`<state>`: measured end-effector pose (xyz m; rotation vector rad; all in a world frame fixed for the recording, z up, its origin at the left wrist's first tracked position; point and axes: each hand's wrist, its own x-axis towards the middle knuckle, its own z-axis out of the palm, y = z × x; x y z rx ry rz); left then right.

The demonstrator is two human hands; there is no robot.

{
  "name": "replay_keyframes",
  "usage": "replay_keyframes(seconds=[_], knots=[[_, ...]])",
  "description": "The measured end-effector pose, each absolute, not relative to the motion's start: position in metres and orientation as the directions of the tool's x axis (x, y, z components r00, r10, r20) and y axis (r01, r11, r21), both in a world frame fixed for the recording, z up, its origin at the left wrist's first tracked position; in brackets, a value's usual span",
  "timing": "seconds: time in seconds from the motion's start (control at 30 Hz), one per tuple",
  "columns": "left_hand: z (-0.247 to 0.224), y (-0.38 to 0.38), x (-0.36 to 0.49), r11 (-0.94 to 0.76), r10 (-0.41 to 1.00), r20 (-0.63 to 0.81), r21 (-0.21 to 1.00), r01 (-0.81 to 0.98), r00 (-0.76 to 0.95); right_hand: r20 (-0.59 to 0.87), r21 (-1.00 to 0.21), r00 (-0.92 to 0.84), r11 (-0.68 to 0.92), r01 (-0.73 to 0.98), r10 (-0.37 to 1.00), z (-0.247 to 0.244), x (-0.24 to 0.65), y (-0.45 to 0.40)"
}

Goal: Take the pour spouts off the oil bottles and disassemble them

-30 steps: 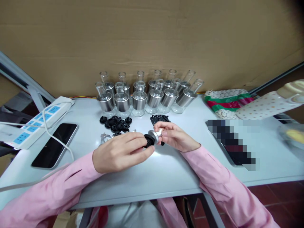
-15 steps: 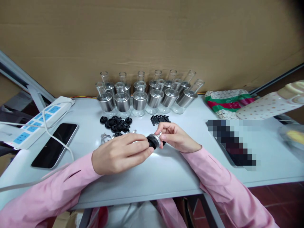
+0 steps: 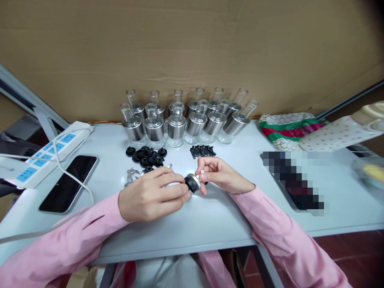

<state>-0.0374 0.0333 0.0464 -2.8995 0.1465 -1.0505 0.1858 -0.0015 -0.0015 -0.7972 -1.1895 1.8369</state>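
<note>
Between my hands, above the table, is a round bottle stopper (image 3: 192, 183) with a silver metal cap and a ribbed black base. My left hand (image 3: 156, 194) has its fingers closed around the black end. My right hand (image 3: 220, 174) pinches the metal end between thumb and fingers, and a small pale tab sticks up there. Just beyond my left hand lie a pile of black rubber stoppers (image 3: 147, 156) and some silver metal pieces (image 3: 132, 175), partly covered by that hand. Past my right hand is a row of small black parts (image 3: 202, 151).
Several glass bottles with metal sleeves (image 3: 176, 127) stand in two rows at the back. A power strip (image 3: 45, 158) with cables and a phone (image 3: 69, 184) lie left. To the right are a blurred-out dark device (image 3: 291, 180), a colourful bag (image 3: 288, 130) and a dotted tumbler (image 3: 333, 134).
The stopper has turned slightly and shifted a little left and down, showing more of its black base. My left fingers have drawn back a little along it.
</note>
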Motion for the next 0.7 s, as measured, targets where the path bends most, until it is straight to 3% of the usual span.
replay_keyframes(seconds=[0.1,0.23,0.4,0.5,0.7], knots=[[0.041,0.033,-0.038,-1.000,-0.021,0.630,-0.011,-0.018,0.777,-0.082,-0.920,-0.513,-0.263,-0.291,0.855,-0.001,0.187,-0.002],[0.034,0.030,-0.038,-0.966,0.189,0.495,0.248,0.070,0.848,-0.087,-0.918,-0.523,-0.272,-0.289,0.848,-0.001,0.188,-0.002],[0.031,0.028,-0.038,-0.860,0.224,0.345,0.511,0.018,0.912,-0.093,-0.928,-0.554,-0.273,-0.253,0.827,0.000,0.184,-0.002],[0.030,0.030,-0.037,-0.843,0.236,0.317,0.537,0.031,0.919,-0.100,-0.941,-0.539,-0.255,-0.221,0.836,0.001,0.182,-0.003],[0.026,0.032,-0.037,-0.889,0.210,0.274,0.454,0.067,0.938,-0.115,-0.952,-0.538,-0.247,-0.180,0.835,0.003,0.177,-0.004]])
